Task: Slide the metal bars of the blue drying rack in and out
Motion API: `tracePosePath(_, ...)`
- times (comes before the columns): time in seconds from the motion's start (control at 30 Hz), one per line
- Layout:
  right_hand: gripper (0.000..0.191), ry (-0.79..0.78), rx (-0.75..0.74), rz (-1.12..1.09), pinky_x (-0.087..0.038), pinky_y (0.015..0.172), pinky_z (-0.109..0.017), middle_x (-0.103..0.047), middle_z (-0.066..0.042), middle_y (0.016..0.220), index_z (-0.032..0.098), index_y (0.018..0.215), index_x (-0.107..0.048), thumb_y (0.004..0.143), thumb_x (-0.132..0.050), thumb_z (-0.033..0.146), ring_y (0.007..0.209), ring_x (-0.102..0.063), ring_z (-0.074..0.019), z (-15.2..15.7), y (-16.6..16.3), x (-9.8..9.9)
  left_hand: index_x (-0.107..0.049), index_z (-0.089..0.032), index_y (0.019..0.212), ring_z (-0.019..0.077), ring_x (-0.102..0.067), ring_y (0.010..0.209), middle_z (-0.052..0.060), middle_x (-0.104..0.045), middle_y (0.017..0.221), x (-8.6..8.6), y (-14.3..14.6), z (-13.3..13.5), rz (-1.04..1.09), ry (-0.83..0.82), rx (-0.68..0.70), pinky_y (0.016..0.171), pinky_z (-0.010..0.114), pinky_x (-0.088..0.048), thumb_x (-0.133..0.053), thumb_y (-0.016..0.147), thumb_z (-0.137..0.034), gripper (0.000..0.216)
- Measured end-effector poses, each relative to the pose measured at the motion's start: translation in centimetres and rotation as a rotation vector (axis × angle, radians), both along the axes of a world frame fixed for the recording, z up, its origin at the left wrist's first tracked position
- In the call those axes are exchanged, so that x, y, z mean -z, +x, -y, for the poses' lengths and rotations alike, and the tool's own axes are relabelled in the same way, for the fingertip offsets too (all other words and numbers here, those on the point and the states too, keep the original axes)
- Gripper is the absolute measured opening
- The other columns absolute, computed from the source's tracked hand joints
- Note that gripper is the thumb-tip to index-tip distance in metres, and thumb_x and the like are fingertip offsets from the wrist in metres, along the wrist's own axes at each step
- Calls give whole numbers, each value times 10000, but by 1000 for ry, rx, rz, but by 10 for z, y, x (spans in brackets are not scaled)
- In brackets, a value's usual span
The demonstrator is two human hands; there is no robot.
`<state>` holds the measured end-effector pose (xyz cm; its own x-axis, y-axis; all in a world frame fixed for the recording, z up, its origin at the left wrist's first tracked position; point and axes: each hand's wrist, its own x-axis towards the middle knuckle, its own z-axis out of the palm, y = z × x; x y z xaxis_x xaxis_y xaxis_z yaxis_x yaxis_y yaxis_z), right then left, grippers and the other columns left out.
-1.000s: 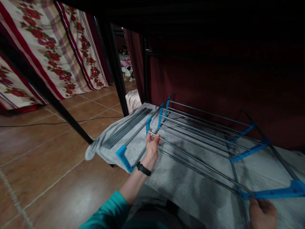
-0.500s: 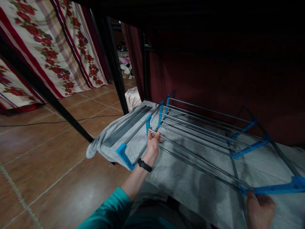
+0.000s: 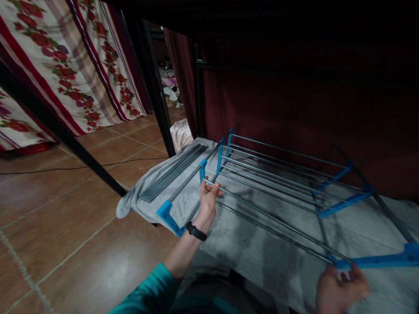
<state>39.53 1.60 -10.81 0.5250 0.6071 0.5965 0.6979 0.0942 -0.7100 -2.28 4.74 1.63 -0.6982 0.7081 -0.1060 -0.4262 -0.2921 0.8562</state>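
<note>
A metal clothes drying rack with blue plastic brackets stands on a grey blanket (image 3: 235, 235). My left hand (image 3: 208, 194) is closed around the left end of a loose-looking metal rod (image 3: 278, 218), beside a small blue bracket (image 3: 203, 170). My right hand (image 3: 342, 288), slightly blurred, is at the rod's right end, just below the long blue bracket (image 3: 376, 261). Its thumb and fingers are apart, with fingertips close to the rod end; whether they touch it is unclear. Another blue bracket (image 3: 168, 217) juts out left of my left wrist.
Several grey rods (image 3: 173, 172) lie bundled on the blanket at the left. Black frame posts (image 3: 160, 87) rise nearby, and a dark frame hangs overhead. A maroon cloth (image 3: 278, 109) covers the back. Tiled floor (image 3: 81, 209) and a floral curtain (image 3: 72, 74) are to the left.
My right hand has shifted left along the long blue bracket, and its fingers have spread. My left hand keeps its grip on the rod. The view has moved slightly.
</note>
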Motion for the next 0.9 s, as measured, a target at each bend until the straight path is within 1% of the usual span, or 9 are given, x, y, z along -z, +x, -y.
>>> tracePosePath(0.03,599,12,-26,21,-576,989,-732,-604,-218,1319,312,1446,-583,876,-645,483,1262,-614,-478,2,-17,-2,-621,-216,1275,139,-647,683,-88,-575,693,1,0,1,-7,4,-1,676,267,-544,-960,681,-386,705)
tracePosePath(0.1,559,9,-215,122,-497,1126,-757,-631,-193,1334,244,1436,-592,918,-631,452,1332,-583,-446,3,-52,-13,-616,-218,1288,135,-644,677,-97,-565,683,4,-1,1,-19,8,-3,683,264,-537,-962,684,-398,718)
tracePosePath(0.23,413,-2,-533,337,-489,1180,-656,-650,-178,1393,205,1411,-595,1042,-474,347,1363,-588,-347,-9,-110,-48,-629,-220,1278,112,-591,627,-106,-546,669,7,-3,-1,-67,7,-13,681,254,-517,-949,719,-404,670)
tracePosePath(0.43,471,-112,-860,720,-447,1245,-558,-689,-175,1447,191,1515,-550,1083,-369,231,1351,-636,-288,-33,-190,-92,-641,-247,1211,144,-583,706,-69,-553,741,12,1,6,-163,-7,-4,727,282,-530,-899,787,-406,521)
tracePosePath(0.53,512,-238,-934,857,-474,1217,-500,-671,-179,1489,181,1577,-505,1087,-364,219,1339,-648,-281,-44,-225,-110,-649,-258,1172,183,-617,818,-13,-616,862,24,-2,17,-256,-48,-47,797,318,-542,-819,870,-408,378)
tracePosePath(0.6,539,-358,-946,919,-525,1143,-453,-661,-176,1496,194,1609,-477,1087,-343,204,1281,-679,-279,-50,-241,-122,-647,-281,1152,203,-639,950,15,-637,965,33,-8,22,-353,-100,-166,912,340,-539,-773,899,-334,287)
tracePosePath(0.7,582,-490,-981,992,-554,1051,-382,-649,-169,1492,211,1650,-425,1084,-297,173,1206,-712,-261,-58,-260,-140,-635,-307,1157,234,-610,1255,49,-644,1226,39,-23,17,-453,-151,-349,1116,382,-473,-812,794,-164,429)
tracePosePath(0.8,584,-530,-1064,1012,-553,1020,-351,-638,-158,1496,217,1682,-360,1107,-256,219,1210,-716,-246,-63,-280,-155,-636,-283,1158,264,-577,1375,84,-657,1327,36,-38,-1,-463,-123,-305,1210,408,-413,-795,737,-88,491)
tracePosePath(0.9,583,-539,-1123,1000,-558,1013,-348,-654,-153,1479,207,1690,-329,1121,-212,260,1231,-709,-241,-67,-303,-167,-655,-259,1057,276,-668,1206,76,-721,1114,32,-48,-16,-453,-116,-213,1152,419,-467,-731,767,-84,346)
